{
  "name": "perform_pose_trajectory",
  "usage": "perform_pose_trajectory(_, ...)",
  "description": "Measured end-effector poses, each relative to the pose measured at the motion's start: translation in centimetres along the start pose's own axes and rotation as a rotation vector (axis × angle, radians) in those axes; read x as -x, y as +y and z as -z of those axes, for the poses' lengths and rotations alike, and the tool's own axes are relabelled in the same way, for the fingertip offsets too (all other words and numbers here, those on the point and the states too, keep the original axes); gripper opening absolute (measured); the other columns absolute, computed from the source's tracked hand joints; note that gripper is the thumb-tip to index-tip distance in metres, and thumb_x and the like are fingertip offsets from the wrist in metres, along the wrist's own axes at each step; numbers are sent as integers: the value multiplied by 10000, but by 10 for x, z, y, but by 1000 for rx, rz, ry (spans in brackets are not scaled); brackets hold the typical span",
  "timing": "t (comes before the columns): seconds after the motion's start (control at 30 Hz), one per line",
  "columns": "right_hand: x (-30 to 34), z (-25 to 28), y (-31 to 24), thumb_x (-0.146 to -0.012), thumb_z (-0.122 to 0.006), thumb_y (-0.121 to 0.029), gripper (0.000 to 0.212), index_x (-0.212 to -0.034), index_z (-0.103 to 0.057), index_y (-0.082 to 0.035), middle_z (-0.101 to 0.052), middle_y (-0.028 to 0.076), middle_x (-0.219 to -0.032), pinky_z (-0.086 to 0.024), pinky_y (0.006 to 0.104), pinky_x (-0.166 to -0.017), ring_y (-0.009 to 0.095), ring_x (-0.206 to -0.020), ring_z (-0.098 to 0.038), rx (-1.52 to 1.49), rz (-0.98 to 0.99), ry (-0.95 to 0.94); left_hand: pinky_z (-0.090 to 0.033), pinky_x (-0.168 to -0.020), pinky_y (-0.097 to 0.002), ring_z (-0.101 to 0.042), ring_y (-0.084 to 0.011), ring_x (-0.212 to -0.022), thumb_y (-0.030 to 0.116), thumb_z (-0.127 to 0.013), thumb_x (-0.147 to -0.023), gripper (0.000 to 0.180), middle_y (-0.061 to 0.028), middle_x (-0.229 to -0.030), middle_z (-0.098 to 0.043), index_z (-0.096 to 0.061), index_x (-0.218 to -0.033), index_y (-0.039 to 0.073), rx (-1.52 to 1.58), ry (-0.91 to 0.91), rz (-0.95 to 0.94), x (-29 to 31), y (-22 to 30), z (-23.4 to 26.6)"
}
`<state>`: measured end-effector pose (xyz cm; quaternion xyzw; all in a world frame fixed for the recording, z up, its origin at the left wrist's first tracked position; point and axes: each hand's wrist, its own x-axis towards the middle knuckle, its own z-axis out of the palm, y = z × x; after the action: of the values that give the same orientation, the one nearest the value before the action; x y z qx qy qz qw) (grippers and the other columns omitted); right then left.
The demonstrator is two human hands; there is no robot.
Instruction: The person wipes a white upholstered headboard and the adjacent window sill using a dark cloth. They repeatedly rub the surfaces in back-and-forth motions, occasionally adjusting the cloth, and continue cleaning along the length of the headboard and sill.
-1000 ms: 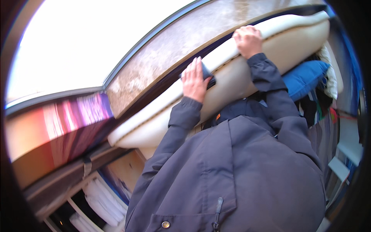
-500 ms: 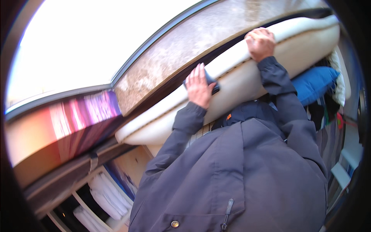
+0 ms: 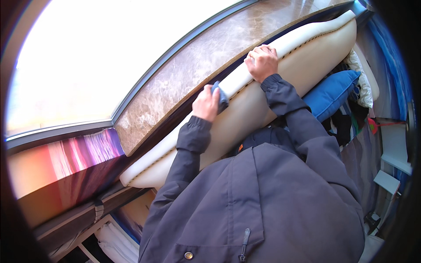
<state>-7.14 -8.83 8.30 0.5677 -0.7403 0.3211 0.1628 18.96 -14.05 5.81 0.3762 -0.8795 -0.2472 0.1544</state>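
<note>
Your left hand [image 3: 205, 105] clutches a crumpled blue-grey cloth [image 3: 222, 98] against the cream padded panel [image 3: 245, 111]; your right hand [image 3: 262, 63] clasps its upper edge. Smooth, softly shiny, dark-stitched along its seam, the panel slants beside the marbled sill [image 3: 175, 79].

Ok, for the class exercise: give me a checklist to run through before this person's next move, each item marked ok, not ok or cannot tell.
1. Cloth in hand: ok, the left hand grips the blue cloth.
2. Right hand on the padding: ok, the right hand is curled over the top edge of the cream padded board.
3. Both hands free: not ok, the left is occupied by the cloth.
4. Blue pillow apart from both hands: ok.
5. Back of the board clean: cannot tell, hidden from this view.
</note>
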Motion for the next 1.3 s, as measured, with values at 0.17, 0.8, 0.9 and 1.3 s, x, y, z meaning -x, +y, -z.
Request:
perform_pose_trajectory(0.17, 0, -1, 1, -837, -612, -254, 195, -752, -709, -109, -695, 55, -849, -419, 426, -992, 263, -969, -639, -11, 5, 8, -475, -892, -455, -578, -343, -978, 216, -496, -1044, 287, -161, -1077, -657, -673, -1084, -6, -183, 46, -70, 29, -39, 5)
perform_pose_trajectory(0.8, 1, -5, 12, -873, -597, -263, 212, -761, -729, -139, -719, 29, -869, -443, 436, -936, 261, -968, -643, 77, 112, -31, -447, -1013, -479, -556, -378, -1125, 549, -758, -783, 828, -217, -1218, -593, -521, -1324, -32, -128, 2, 55, 94, -56, 51)
perform_pose_trajectory(0.9, 0, -2, 13, -882, -589, -265, 231, -796, -763, -140, -738, 37, -895, -431, 417, -986, 249, -982, -661, 24, 101, -75, -439, -1022, -478, -557, -384, -1133, 645, -785, -717, 956, -217, -1249, -594, -519, -1346, -24, -251, -53, 76, 128, -84, 71)
perform_pose_trajectory(1.3, 3, -3, 17, -901, -595, -285, 248, -876, -756, -99, -732, 47, -943, -422, 413, -1007, 257, -1012, -650, 97, 65, -80, -508, -902, -433, -640, -359, -1014, 445, -603, -1008, 473, -193, -1044, -675, -634, -1206, 17, 12, 226, -19, 7, 16, -10)
